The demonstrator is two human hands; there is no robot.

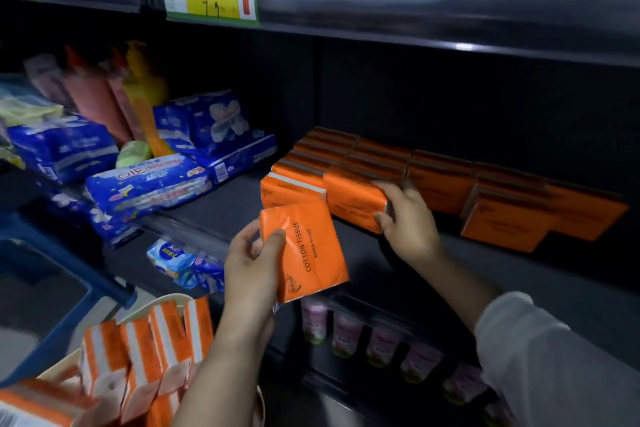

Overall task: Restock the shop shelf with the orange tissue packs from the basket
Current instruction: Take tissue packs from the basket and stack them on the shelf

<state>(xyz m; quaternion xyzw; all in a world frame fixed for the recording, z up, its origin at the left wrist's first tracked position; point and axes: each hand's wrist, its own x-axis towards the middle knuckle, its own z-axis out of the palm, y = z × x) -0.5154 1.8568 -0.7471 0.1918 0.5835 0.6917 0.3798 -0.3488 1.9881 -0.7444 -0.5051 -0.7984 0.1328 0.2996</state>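
A glossy orange plastic tissue pack printed COTTON TISSUE is held tilted before the dark shelf, where matching packs stand in rows, and more stand upright in the cream basket.

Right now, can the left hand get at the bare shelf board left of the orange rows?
Probably yes. The left hand, holding a tissue pack, hovers just in front of that shelf board; nothing lies between them, and the right hand grips a shelved pack further right.

One head-worn wide-angle view, facing forward and down, dark metal shop shelf close beyond left grip, right grip
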